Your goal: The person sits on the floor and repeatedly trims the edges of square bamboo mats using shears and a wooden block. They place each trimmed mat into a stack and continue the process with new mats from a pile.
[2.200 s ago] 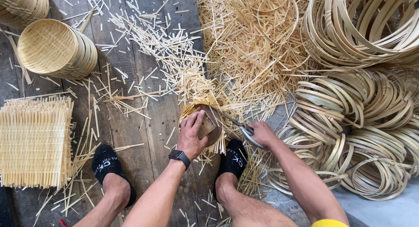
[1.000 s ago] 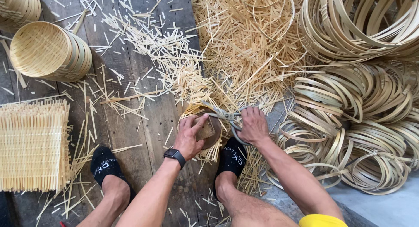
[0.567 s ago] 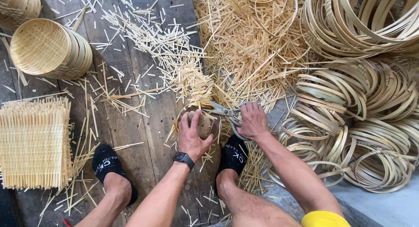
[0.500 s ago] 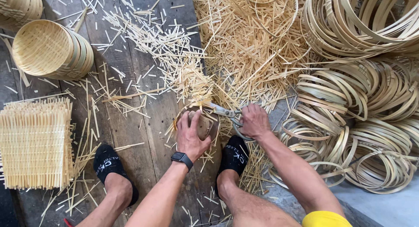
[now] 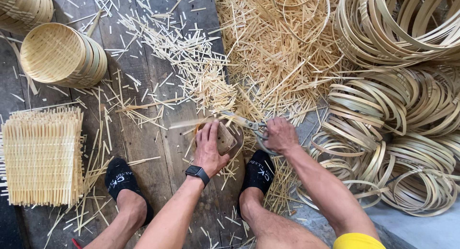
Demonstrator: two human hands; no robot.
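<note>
My left hand [image 5: 210,149], with a black watch on its wrist, presses a small wooden block against a round woven bamboo basket [image 5: 230,134] on the plank floor between my feet. My right hand [image 5: 280,135] grips the handles of metal scissors [image 5: 249,124], whose blades lie at the basket's top rim. A blurred bamboo strip [image 5: 187,125] sticks out to the left of the basket. The basket is mostly hidden under my left hand.
Stacked finished baskets [image 5: 62,55] sit at the upper left, and a pile of flat woven mats [image 5: 42,155] lies at the left. Bamboo hoops [image 5: 407,134] heap up on the right. Cut splinters [image 5: 268,52] litter the floor ahead. My feet wear black socks [image 5: 120,179].
The basket's long projecting strips have been cut shorter around the rim. My right hand has brought the scissors from the basket's right side up to its top edge.
</note>
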